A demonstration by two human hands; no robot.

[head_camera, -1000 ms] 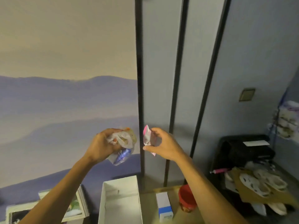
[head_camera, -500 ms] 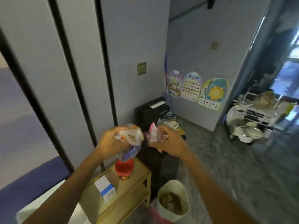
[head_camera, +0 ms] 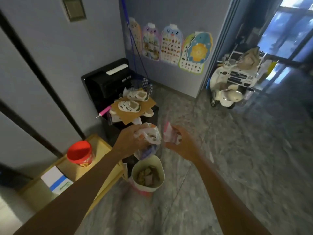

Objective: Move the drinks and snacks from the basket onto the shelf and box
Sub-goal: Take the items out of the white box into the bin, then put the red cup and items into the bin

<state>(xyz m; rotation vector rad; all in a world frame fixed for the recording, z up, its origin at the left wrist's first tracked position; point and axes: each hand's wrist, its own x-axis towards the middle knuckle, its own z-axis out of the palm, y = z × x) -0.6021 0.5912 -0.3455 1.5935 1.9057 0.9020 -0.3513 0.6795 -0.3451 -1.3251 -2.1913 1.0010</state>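
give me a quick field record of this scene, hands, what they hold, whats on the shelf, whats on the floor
left hand: closed on a bunch of clear snack packets
right hand: closed on a pink and white packet
hands' position: side by side in the air, above the basket
wooden shelf: at lower left; holds a red-lidded tub and a white and blue box
basket: pale, on the floor right of the shelf, some items inside
floor: grey marble
behind: black unit with small white shoes on cardboard

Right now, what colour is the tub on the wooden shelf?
Red tub, with some yellow print near its base; head view shows it.
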